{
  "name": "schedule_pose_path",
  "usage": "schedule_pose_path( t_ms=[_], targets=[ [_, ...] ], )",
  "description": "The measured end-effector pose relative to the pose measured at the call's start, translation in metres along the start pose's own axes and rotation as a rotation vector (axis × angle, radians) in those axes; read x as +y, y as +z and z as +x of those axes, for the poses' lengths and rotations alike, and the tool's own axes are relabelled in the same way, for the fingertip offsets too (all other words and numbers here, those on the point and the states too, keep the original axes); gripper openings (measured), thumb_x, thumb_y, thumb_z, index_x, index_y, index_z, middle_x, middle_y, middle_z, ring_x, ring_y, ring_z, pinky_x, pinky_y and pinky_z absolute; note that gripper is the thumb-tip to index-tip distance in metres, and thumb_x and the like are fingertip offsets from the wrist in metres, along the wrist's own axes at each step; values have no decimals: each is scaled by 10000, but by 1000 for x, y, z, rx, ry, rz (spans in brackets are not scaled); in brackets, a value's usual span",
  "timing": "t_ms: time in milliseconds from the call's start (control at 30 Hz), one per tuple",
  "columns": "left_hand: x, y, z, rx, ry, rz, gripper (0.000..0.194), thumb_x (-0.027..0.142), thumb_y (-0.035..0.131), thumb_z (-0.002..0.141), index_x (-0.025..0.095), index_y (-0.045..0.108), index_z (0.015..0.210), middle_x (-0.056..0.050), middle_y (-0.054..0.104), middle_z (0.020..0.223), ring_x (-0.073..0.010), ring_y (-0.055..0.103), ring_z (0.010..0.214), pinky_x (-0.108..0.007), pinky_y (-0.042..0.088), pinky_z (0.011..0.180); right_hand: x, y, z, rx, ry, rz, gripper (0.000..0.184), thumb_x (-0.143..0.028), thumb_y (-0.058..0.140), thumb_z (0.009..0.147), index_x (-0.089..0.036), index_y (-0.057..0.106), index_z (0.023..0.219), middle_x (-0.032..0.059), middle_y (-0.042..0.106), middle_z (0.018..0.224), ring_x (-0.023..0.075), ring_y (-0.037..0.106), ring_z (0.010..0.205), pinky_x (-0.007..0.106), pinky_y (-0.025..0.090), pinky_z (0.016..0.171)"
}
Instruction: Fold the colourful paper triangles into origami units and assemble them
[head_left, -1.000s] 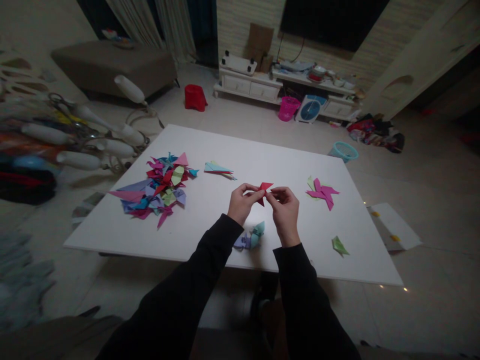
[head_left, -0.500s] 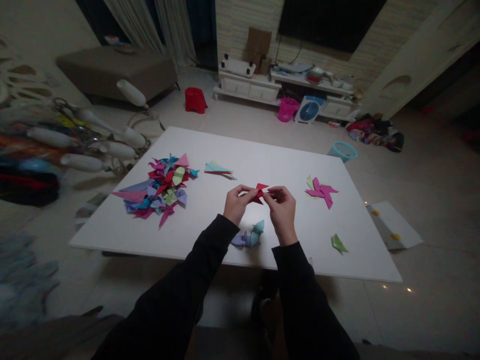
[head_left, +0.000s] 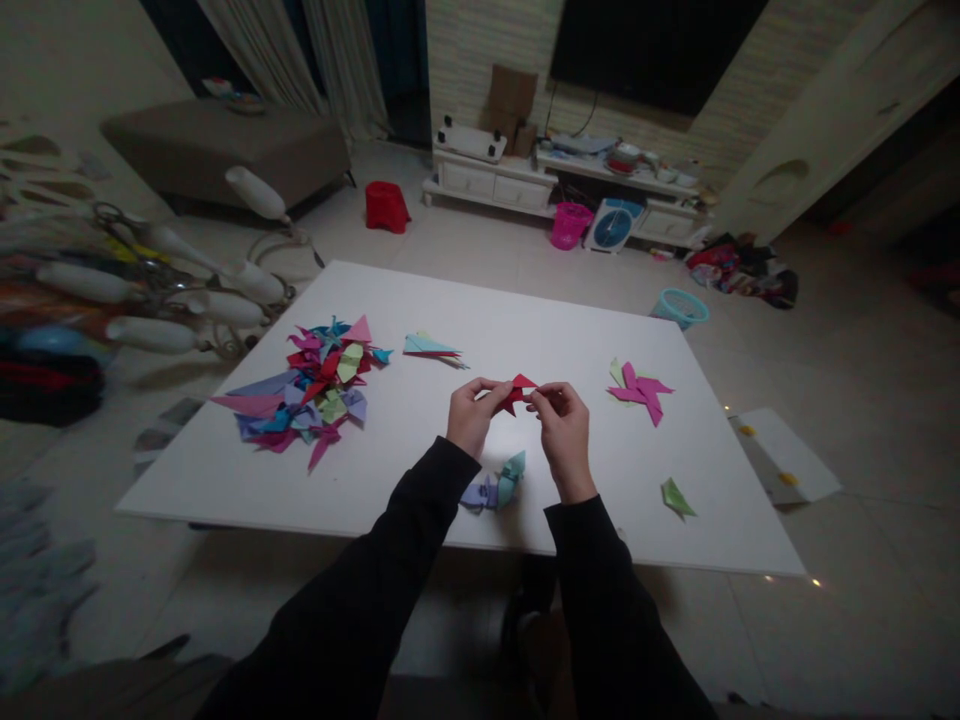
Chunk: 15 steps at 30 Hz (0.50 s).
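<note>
1. White bench (head_left: 585, 330) is carrying a colourful paper pile (head_left: 326, 385).
2. Left hand (head_left: 469, 422) and right hand (head_left: 565, 430) are pinching red folded paper (head_left: 519, 383) between them, above the bench.
3. Uneven pulling is risking torn or skewed folds.

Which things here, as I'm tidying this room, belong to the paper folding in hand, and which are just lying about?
Likely in use:
red folded paper, between left hand and right hand
heap of folded paper
magenta folded pieces
green folded piece
white table

Just lying about:
red stool
pink basket
turquoise basket
</note>
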<state>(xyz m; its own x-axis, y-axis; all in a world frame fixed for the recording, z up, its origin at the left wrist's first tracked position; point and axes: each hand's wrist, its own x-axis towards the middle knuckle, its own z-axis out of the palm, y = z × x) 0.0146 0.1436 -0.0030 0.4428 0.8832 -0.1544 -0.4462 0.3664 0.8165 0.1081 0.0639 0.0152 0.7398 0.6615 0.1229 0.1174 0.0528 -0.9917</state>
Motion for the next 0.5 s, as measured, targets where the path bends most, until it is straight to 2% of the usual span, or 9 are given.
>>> schedule_pose_path(
  t_ms=[200,500],
  targets=[
    [2,-1,-6,-13,6,-6,309,335,871,621,122,662,703,-60,720,738,-159,685,709,-317,552,755,-2,-2,-6,14,-1,-24,147,-343,650,816,-203,610,828,30,710,812,190,665,798,309,475,710],
    [-5,-6,-3,-10,37,91,303,342,859,631,127,670,730,-49,698,724,-149,651,678,-291,516,679,0,0,-6,-16,5,28,173,-315,707,760,-206,607,850,17,693,784,186,653,765,294,469,674]
  ],
)
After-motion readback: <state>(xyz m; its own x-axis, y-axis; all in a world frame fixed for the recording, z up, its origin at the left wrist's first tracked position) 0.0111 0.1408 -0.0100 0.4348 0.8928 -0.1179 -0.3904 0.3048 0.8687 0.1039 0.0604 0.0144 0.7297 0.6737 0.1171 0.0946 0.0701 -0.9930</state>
